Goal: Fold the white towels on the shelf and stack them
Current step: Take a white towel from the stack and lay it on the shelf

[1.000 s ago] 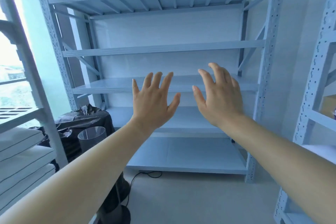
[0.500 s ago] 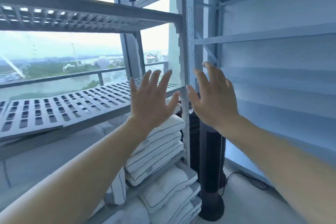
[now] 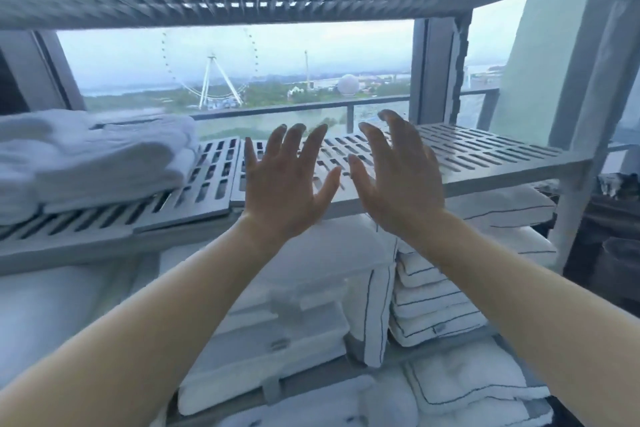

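White towels (image 3: 93, 156) lie at the left end of the slotted shelf (image 3: 485, 152); the left hand (image 3: 287, 191) and the right hand (image 3: 398, 180) hover spread, empty, above its bare middle.

Body in view: two hands, two forearms. Left hand (image 3: 287, 191), centre of frame: bare, seen from the back, five slim fingers (image 3: 293, 149). Right hand (image 3: 398, 184), just right of centre: bare, likewise seen from the back. Left forearm (image 3: 156, 322): bare from wrist to lower left corner. Right forearm (image 3: 519, 305): bare from wrist to lower right edge. Nail detail too blurred to read.
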Demonstrator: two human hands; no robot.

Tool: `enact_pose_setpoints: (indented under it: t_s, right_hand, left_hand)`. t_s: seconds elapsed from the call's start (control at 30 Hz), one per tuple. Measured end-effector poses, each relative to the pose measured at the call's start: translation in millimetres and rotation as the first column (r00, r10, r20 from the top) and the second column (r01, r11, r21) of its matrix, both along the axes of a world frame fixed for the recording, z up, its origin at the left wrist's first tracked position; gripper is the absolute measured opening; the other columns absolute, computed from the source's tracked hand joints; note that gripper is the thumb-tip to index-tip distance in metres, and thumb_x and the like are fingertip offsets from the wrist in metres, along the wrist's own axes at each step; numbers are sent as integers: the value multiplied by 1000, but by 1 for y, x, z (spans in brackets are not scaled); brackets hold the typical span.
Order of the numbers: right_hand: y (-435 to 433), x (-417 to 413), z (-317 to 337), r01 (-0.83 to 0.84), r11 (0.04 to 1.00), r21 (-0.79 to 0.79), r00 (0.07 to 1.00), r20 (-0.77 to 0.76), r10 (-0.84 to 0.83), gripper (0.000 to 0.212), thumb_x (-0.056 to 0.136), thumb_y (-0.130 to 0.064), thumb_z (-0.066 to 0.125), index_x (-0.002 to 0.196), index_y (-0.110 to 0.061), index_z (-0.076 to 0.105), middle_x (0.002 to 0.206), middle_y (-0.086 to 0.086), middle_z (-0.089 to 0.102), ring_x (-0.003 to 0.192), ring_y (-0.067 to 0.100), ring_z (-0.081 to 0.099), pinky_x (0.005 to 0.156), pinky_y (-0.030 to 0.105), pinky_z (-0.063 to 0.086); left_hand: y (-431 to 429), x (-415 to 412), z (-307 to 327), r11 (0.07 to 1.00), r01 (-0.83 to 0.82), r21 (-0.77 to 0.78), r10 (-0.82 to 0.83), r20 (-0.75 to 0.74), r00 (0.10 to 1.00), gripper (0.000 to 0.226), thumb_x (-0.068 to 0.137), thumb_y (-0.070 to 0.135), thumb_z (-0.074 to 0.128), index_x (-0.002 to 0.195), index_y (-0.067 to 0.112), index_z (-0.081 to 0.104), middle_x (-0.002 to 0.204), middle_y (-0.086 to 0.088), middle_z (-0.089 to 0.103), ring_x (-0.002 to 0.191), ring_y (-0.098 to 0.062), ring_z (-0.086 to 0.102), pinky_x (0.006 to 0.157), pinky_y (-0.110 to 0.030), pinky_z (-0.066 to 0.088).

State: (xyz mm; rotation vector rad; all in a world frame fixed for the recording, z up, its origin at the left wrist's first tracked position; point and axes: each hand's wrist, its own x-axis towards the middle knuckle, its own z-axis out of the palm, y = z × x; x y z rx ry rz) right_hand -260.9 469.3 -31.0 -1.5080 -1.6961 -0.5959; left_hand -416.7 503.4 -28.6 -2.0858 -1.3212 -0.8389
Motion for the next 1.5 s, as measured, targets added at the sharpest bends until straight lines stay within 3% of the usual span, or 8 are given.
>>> enact_pose_setpoints:
  t_s: [0.27, 0.5, 0.87, 1.23, 1.5]
  right_hand:
    - [114, -103, 9, -244, 967, 78, 969, -14, 245, 48, 90, -40, 40, 128, -11, 47, 139, 13, 41, 127, 31, 39, 95, 49, 38]
    - [197, -188, 34, -417, 904, 92, 908, 12, 418, 48, 90, -41, 37, 129, -13, 43, 142, 11, 35, 128, 29, 35, 93, 47, 39]
    - [232, -309, 41, -595, 803, 26, 801, 102, 590, 47, 91, -41, 36, 129, -15, 42, 143, 7, 31, 128, 26, 36, 96, 45, 37]
    - [225, -432, 33, -621, 784, -27, 772, 149, 617, 43, 90, -39, 40, 126, -15, 44, 142, 8, 33, 126, 27, 40, 94, 45, 39]
    - [219, -528, 23, -537, 841, -61, 829, 145, 540, 43, 89, -40, 41, 124, -15, 45, 142, 8, 32, 124, 27, 40, 92, 44, 37]
  left_hand:
    - [75, -105, 13, 974, -224, 26, 224, -29, 974, 60, 89, 56, 29, 141, 26, 28, 141, -3, 40, 132, -26, 34, 105, -60, 22]
    - [125, -189, 41, 911, -404, 85, 408, -45, 912, 61, 87, 55, 28, 141, 26, 28, 140, -3, 41, 131, -25, 34, 105, -60, 21]
    - [131, -304, 37, 807, -585, 82, 587, -10, 809, 61, 88, 56, 29, 141, 27, 24, 144, -1, 36, 133, -23, 31, 106, -61, 23]
    - [138, -429, 24, 801, -596, 62, 598, -14, 802, 60, 87, 58, 33, 139, 28, 27, 145, -1, 37, 132, -24, 34, 108, -60, 22]
    - [142, -552, 19, 869, -479, -123, 465, -126, 876, 58, 86, 56, 34, 137, 32, 24, 145, 3, 32, 136, -21, 26, 109, -58, 15]
